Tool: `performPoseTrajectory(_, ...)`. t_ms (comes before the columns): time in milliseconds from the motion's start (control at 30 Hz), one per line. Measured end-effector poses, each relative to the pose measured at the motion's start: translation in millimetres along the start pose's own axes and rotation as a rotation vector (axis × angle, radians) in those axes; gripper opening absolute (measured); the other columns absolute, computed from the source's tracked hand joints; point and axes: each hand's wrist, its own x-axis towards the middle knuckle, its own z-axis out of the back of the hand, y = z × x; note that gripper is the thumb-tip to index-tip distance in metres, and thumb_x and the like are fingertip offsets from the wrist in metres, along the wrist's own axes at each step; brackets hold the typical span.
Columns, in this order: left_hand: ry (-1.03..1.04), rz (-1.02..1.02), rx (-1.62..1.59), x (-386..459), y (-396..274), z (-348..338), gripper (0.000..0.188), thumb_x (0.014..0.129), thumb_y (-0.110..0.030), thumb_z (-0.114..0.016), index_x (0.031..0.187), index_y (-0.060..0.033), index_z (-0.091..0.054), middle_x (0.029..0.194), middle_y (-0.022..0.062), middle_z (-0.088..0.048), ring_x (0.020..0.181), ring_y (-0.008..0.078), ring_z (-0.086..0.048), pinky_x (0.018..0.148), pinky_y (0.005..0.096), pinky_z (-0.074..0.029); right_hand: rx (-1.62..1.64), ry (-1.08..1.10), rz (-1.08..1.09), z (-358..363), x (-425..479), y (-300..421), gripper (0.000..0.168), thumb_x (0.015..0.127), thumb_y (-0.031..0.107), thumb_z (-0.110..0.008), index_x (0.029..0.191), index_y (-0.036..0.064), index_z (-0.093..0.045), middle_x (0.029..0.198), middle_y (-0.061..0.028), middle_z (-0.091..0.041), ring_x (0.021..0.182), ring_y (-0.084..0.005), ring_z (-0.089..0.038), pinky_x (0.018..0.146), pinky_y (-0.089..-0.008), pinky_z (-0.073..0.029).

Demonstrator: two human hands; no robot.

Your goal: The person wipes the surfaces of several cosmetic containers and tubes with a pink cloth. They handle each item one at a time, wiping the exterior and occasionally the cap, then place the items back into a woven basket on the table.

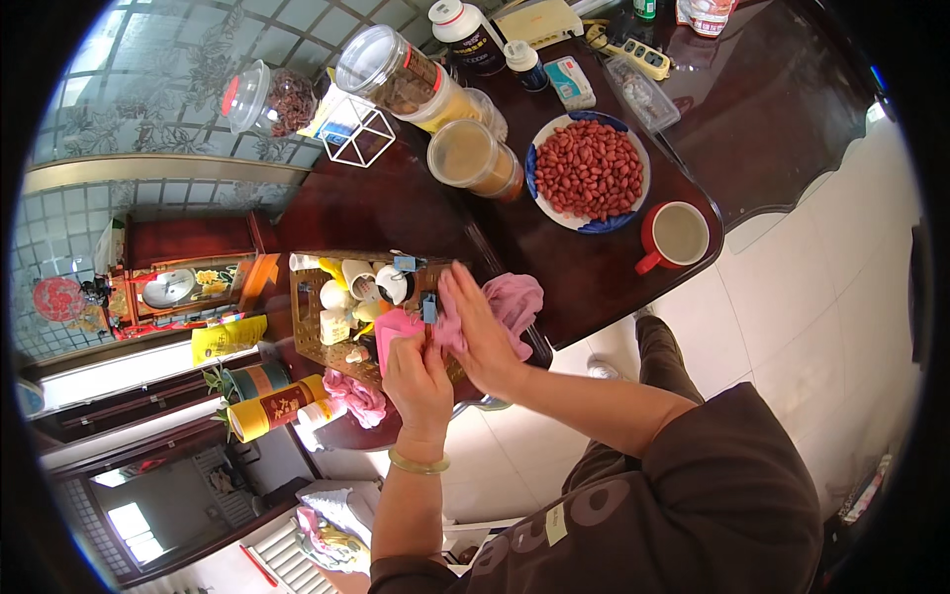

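My left hand [419, 375], with a bangle at the wrist, is over the near part of a brown perforated plastic basket [300, 327]. Its fingers are pinched beside a pink item [397, 327] and a blue binder clip [430, 307]; what they hold is hidden. My right hand [479, 330], its fingers straight and together, holds a crumpled pink cloth [513, 297] against the basket's right side. Cloth shows on both sides of this hand. The basket holds small bottles, a white cup-like thing and another blue clip [405, 263].
Beyond stand a plate of red-skinned peanuts [590, 171], a red mug [675, 234] near the table edge, lidded jars [475, 160], supplement bottles [467, 37] and a power strip [638, 56]. At left are a clock [169, 288], a yellow canister [274, 408] and another pink cloth [355, 397].
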Motion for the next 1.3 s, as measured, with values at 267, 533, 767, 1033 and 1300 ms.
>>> performPoseTrajectory(267,-0.011,0.044,-0.062,-1.7,1.0,-0.1,0.009,0.085,-0.003,-0.06,0.09,0.0004,-0.054,0.078,0.0134,-0.055,0.066,0.0323,-0.056,0.055,0.0395,-0.045,0.01,0.044,-0.061,8.7,-30.3,-3.0,0.061,0.076,-0.006,-0.063,0.133,0.001,-0.042,0.131,-0.0176,-0.042,0.121,-0.0333,-0.045,0.101,-0.0366,-0.038)
performPoseTrajectory(533,-0.013,0.048,-0.022,-1.7,-0.4,0.5,0.009,0.085,-0.004,-0.061,0.089,-0.0003,-0.054,0.078,0.0124,-0.055,0.066,0.0319,-0.056,0.055,0.039,-0.045,-0.035,-0.23,-0.16,47.2,31.3,0.1,0.041,0.078,0.006,-0.067,0.117,0.01,-0.056,0.116,-0.0101,-0.054,0.094,-0.0334,-0.061,0.078,-0.0364,-0.05)
performPoseTrajectory(767,-0.007,0.074,-0.057,-1.6,0.2,0.0,0.008,0.085,-0.003,-0.061,0.088,-0.0007,-0.055,0.078,0.0119,-0.056,0.067,0.0313,-0.057,0.055,0.0383,-0.045,-0.266,-0.164,0.067,25.2,26.5,-9.7,0.038,0.079,0.002,-0.066,0.116,0.0,-0.056,0.113,-0.0145,-0.056,0.094,-0.0314,-0.06,0.079,-0.0349,-0.051)
performPoseTrajectory(1033,-0.021,0.055,-0.061,1.1,-1.6,0.7,0.006,0.084,-0.003,-0.061,0.087,-0.0009,-0.057,0.078,0.0119,-0.056,0.067,0.0309,-0.057,0.055,0.0383,-0.045,-0.396,0.152,0.144,3.2,-54.1,3.1,0.056,0.072,0.006,-0.066,0.124,-0.006,-0.047,0.114,-0.0175,-0.054,0.104,-0.0348,-0.054,0.078,-0.0389,-0.051)
performPoseTrajectory(1300,-0.032,0.049,-0.068,-3.8,2.3,-1.0,0.008,0.084,-0.003,-0.061,0.089,-0.0004,-0.056,0.077,0.0116,-0.055,0.065,0.0307,-0.056,0.054,0.038,-0.045,-0.092,-0.103,-0.273,39.8,12.2,12.1,0.028,0.083,0.005,-0.061,0.111,0.006,-0.059,0.102,-0.0155,-0.055,0.09,-0.0332,-0.059,0.076,-0.0369,-0.05)
